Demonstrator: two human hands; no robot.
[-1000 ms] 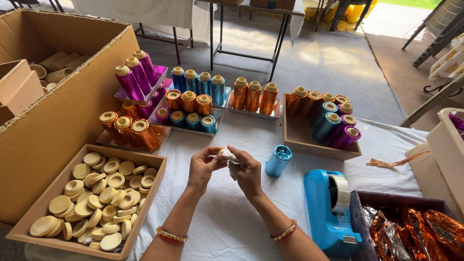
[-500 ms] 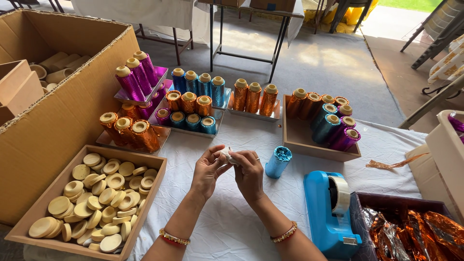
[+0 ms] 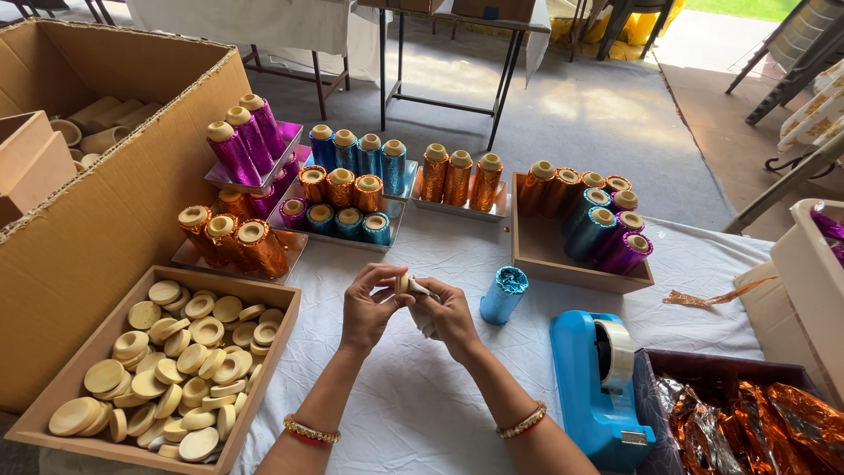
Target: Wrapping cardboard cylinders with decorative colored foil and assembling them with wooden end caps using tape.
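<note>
At the centre of the white-clothed table [image 3: 440,413] we see a small pale bobbin [image 3: 406,283], partly hidden, held up just above the cloth and pinched between both hands: the left hand [image 3: 369,306] closes its fingers around it from one side, while the right hand [image 3: 450,318] grips it from the other, along with what looks like a scrap of pale wrapping; we cannot tell its material. Just beside the right hand stands one blue foil-wrapped spool [image 3: 505,295], upright and apart from the rest. Toward the far edge we note trays of wrapped spools [image 3: 343,189] in purple, blue and copper, and a wooden box [image 3: 576,264] holding more. At the near left corner a wooden tray of plain round discs [image 3: 171,365] sits well filled. At the near right corner lie a blue tape dispenser [image 3: 598,378] and a bin of copper foil sheets [image 3: 756,422]. We judge the work well advanced yet unfinished: many spools stand wrapped, but the stock of bare discs and foil remains large.
</note>
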